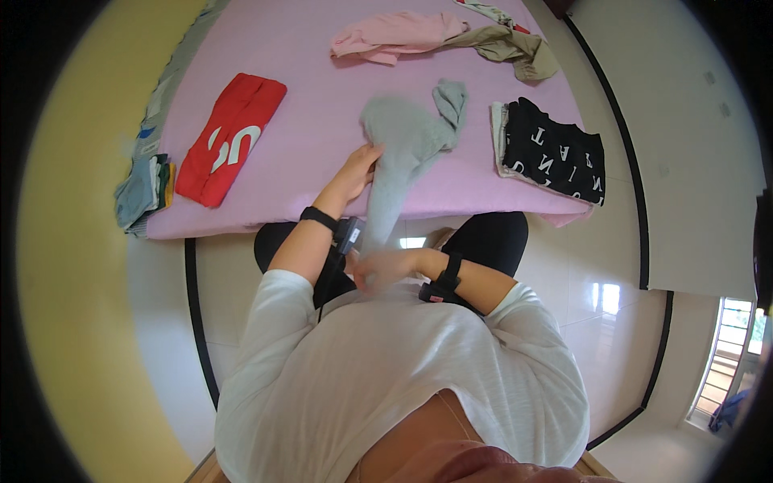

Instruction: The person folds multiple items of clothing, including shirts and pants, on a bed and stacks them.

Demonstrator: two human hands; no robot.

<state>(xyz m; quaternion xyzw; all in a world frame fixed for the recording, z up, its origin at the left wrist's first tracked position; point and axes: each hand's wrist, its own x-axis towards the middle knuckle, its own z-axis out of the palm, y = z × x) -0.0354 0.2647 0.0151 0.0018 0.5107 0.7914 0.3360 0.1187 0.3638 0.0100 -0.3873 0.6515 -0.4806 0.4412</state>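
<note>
A light grey-green garment (pixel 401 136) lies partly on the pink bed sheet (pixel 314 151), with one bunched part (pixel 452 102) at its far right. One long narrow part of it, like a leg or sleeve, stretches over the bed's near edge towards my lap. My left hand (pixel 363 168) grips its left side, thumb on top. Down by my waist, my right hand (pixel 386 270) is blurred and closed around the near end of that narrow part. The garment's far left portion is blurred too.
A folded red garment (pixel 232 139) with white print lies left, beside small folded clothes (pixel 142 190). To the right is a folded black garment (pixel 555 151) with white lettering, on lighter cloth. Pink (pixel 398 37) and khaki garments (pixel 513 51) lie at the back. A yellow wall (pixel 78 241) borders the left.
</note>
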